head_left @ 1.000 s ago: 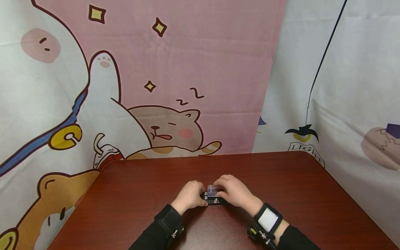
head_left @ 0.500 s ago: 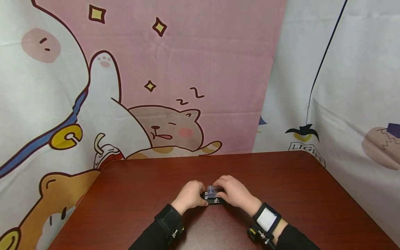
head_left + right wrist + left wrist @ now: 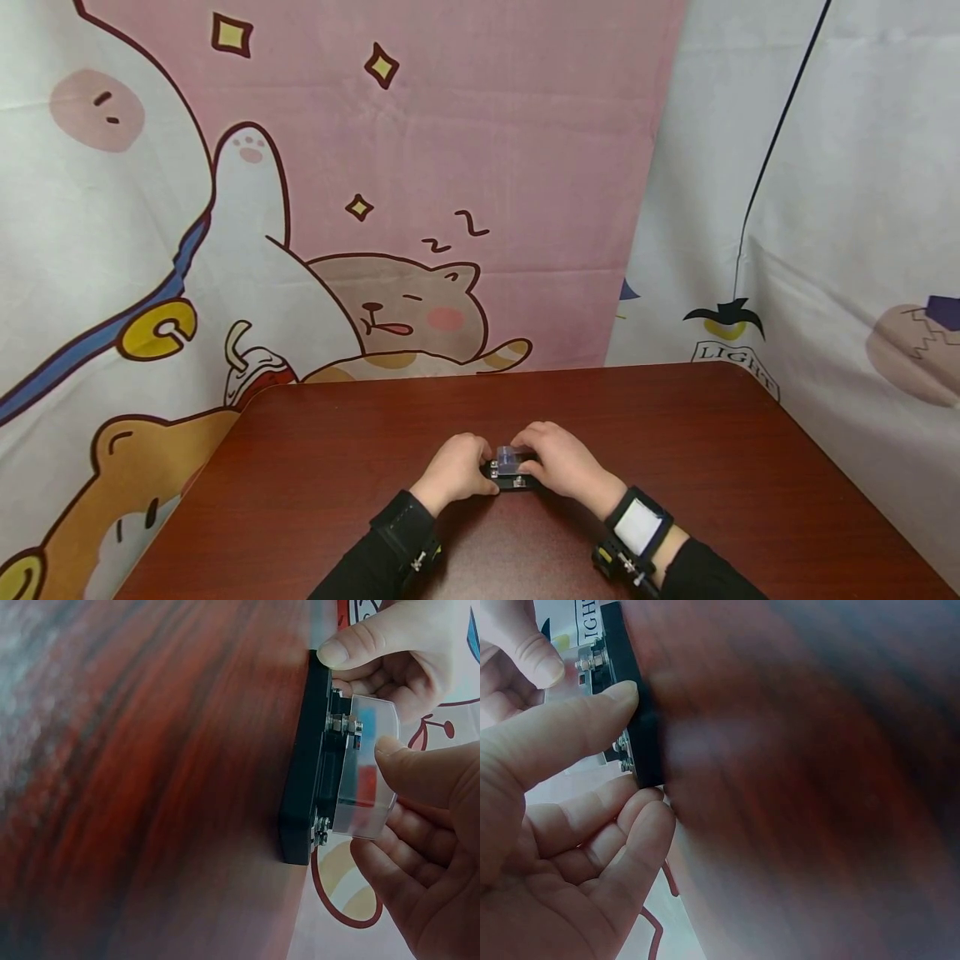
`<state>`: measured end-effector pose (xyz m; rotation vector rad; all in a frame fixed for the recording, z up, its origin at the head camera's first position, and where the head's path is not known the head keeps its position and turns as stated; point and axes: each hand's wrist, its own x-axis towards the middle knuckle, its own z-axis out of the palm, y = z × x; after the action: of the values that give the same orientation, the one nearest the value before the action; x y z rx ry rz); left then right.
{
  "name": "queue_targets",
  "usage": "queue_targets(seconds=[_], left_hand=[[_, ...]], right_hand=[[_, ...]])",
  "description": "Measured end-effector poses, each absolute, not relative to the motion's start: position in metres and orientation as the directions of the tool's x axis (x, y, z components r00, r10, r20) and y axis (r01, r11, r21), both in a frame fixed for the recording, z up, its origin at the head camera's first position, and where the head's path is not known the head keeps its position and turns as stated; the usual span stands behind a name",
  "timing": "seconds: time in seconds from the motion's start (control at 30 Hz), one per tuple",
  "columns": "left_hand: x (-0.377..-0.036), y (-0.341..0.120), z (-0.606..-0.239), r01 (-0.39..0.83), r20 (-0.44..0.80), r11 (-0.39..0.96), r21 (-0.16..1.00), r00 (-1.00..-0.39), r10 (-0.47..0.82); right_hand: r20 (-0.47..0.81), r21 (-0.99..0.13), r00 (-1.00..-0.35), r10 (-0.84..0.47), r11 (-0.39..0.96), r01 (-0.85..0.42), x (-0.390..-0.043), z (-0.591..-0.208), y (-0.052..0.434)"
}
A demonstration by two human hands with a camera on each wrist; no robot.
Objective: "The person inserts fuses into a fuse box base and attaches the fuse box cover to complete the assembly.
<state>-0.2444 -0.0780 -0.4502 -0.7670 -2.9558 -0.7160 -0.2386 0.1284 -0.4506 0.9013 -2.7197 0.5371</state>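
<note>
Both hands work on a small fuse block, with a black base (image 3: 298,772), metal bolt terminals and a clear plastic cover (image 3: 367,780). Blue and red parts show through the cover. In the head view, my left hand (image 3: 453,472) grips the base's left end. Its thumb (image 3: 592,724) lies on the base's near side, with the fingers around the end and behind. My right hand (image 3: 566,460) pinches the clear cover, thumb (image 3: 412,772) on its near face and fingers on the far side. The cover stands over the base, between the terminals.
The fuse block is at the middle of a reddish-brown wooden table (image 3: 360,442). Behind the table hangs a pink and white cloth (image 3: 555,167) printed with cartoon animals. Each wrist wears a black strap with a small camera.
The right hand and the clear cover have come very slightly nearer and lower over the base. The left hand has stayed in place.
</note>
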Motion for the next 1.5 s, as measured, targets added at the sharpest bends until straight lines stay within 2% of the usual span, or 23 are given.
queue_targets(seconds=[0.9, 1.13, 1.5], left_hand=[[-0.2440, -0.0785, -0.4518, 0.467, 0.121, 0.770, 0.435, -0.878, 0.463], [-0.2439, -0.0780, -0.4511, 0.473, 0.131, 0.766, 0.435, -0.875, 0.466], [-0.2444, -0.0787, -0.4515, 0.464, 0.123, 0.767, 0.443, -0.879, 0.461]], right_hand=[[0.324, -0.288, -0.795, -0.512, 0.747, -0.599, -0.2390, -0.4527, 0.1275], [0.334, -0.271, -0.777, -0.533, 0.735, -0.621, -0.2405, -0.4548, 0.1271], [0.305, -0.315, -0.795, -0.525, 0.732, -0.604, -0.2439, -0.4568, 0.1284]])
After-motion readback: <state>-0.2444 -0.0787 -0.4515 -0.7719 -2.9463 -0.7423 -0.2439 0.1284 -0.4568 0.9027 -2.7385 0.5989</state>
